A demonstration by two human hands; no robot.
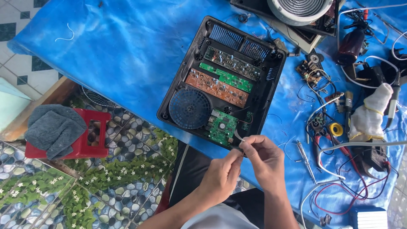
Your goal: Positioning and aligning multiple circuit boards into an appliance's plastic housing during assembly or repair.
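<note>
An opened black appliance housing [259,106] lies on a blue sheet, showing a round blue-black fan [189,108], a brown board [217,87] and green circuit boards [222,126]. My left hand [220,176] and my right hand [266,159] meet at the housing's near edge. Both pinch a thin white wire [237,136] that runs from the lower green board. The fingertips of both hands touch each other around the wire's end.
The blue sheet [127,46] covers the table. To the right lie a soldering iron [392,106], a white cloth [371,114], a yellow tape roll [336,129], loose wires and small boards. A red stool [87,135] with a grey cloth stands on the patterned floor at left.
</note>
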